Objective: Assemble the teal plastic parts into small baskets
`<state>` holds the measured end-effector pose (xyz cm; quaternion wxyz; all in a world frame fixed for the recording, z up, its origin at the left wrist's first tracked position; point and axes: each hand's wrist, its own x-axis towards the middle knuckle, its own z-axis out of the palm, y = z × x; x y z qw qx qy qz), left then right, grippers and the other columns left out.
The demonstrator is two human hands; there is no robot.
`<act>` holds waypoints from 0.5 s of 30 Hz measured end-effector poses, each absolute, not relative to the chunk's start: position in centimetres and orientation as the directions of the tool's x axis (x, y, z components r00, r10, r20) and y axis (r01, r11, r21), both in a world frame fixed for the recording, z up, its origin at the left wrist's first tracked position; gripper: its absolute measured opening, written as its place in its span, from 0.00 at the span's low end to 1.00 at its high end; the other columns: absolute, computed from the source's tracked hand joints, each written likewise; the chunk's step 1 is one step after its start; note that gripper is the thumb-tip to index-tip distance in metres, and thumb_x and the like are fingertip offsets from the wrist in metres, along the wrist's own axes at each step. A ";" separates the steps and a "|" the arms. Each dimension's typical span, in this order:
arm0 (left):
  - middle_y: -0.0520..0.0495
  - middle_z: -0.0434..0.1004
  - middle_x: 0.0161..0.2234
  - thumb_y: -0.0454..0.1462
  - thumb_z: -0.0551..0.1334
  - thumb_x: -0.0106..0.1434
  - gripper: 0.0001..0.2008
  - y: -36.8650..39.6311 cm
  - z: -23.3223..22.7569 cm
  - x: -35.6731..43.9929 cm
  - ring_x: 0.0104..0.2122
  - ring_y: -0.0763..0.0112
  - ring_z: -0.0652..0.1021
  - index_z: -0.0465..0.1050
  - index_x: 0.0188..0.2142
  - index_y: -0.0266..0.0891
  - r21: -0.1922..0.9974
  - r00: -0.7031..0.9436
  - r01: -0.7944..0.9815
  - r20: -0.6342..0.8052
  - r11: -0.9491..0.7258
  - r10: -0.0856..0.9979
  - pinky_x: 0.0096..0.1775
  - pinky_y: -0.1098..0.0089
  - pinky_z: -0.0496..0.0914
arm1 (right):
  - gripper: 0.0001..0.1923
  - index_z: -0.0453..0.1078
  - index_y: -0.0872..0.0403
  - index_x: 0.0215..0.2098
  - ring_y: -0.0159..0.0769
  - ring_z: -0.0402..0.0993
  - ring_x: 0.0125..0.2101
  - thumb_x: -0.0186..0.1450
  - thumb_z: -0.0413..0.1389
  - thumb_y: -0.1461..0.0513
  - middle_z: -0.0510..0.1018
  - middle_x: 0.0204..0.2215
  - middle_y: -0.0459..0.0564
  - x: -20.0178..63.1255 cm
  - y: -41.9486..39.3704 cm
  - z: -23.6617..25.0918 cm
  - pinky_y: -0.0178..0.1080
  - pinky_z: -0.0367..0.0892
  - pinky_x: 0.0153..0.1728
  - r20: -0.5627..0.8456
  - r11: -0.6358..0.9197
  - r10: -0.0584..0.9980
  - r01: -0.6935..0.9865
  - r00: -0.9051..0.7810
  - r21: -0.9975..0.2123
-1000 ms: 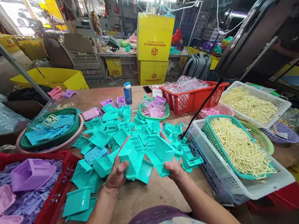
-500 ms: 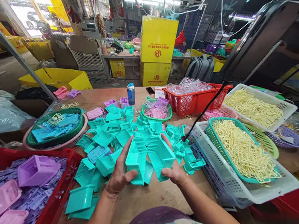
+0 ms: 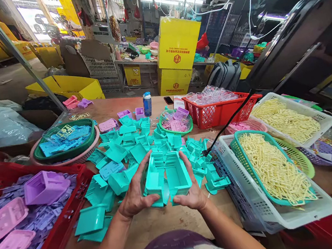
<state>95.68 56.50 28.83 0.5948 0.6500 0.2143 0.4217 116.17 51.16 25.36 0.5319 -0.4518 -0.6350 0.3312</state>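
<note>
Two teal plastic shells are being held side by side, touching, at the near middle of the wooden table (image 3: 157, 223). Left shell (image 3: 155, 179) is being clamped by the left hand (image 3: 133, 196), right shell (image 3: 177, 175) by the right hand (image 3: 190, 192); fingers are being wrapped over the outer walls. Long axes are running near-to-far, open sides up. Each shell is lying inward of its own hand, seam between them. The teal parts pile (image 3: 131, 147) is being left just beyond.
</note>
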 end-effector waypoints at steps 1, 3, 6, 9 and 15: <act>0.38 0.52 0.70 0.55 0.72 0.51 0.57 56.5 28.8 95.7 0.69 0.39 0.54 0.46 0.71 0.41 0.954 0.551 -0.219 0.294 -0.204 0.781 0.68 0.48 0.49 | 0.66 0.41 0.49 0.72 0.59 0.53 0.66 0.47 0.66 0.36 0.56 0.66 0.59 116.1 51.2 25.4 0.60 0.55 0.65 0.390 0.388 0.920 0.215 -0.034 -0.897; 0.37 0.53 0.70 0.56 0.72 0.50 0.57 56.4 28.7 95.7 0.69 0.39 0.54 0.47 0.71 0.40 0.953 0.546 -0.219 0.298 -0.211 0.783 0.68 0.48 0.49 | 0.67 0.39 0.49 0.72 0.59 0.54 0.66 0.47 0.68 0.37 0.55 0.66 0.59 116.1 51.1 25.4 0.59 0.55 0.65 0.411 0.413 0.910 0.192 -0.049 -0.890; 0.37 0.54 0.69 0.56 0.72 0.50 0.58 56.2 28.6 95.7 0.68 0.38 0.55 0.47 0.71 0.40 0.952 0.536 -0.215 0.301 -0.217 0.788 0.67 0.48 0.50 | 0.66 0.36 0.48 0.73 0.59 0.54 0.66 0.49 0.68 0.40 0.54 0.67 0.59 116.0 50.9 25.6 0.60 0.54 0.65 0.423 0.428 0.904 0.142 -0.067 -0.892; 0.36 0.55 0.69 0.56 0.73 0.49 0.58 55.9 28.5 95.8 0.68 0.37 0.55 0.48 0.71 0.39 0.955 0.522 -0.204 0.292 -0.216 0.801 0.67 0.48 0.51 | 0.64 0.36 0.46 0.72 0.59 0.54 0.66 0.51 0.68 0.42 0.54 0.67 0.58 115.9 50.7 25.8 0.61 0.53 0.66 0.429 0.436 0.900 0.109 -0.079 -0.894; 0.38 0.55 0.69 0.55 0.72 0.50 0.56 55.6 28.3 95.8 0.68 0.39 0.55 0.49 0.71 0.40 0.938 0.476 -0.236 0.338 -0.252 0.812 0.68 0.49 0.50 | 0.62 0.38 0.45 0.72 0.59 0.52 0.67 0.51 0.68 0.42 0.52 0.68 0.57 115.8 50.6 26.0 0.61 0.48 0.67 0.472 0.476 0.879 0.162 -0.064 -0.864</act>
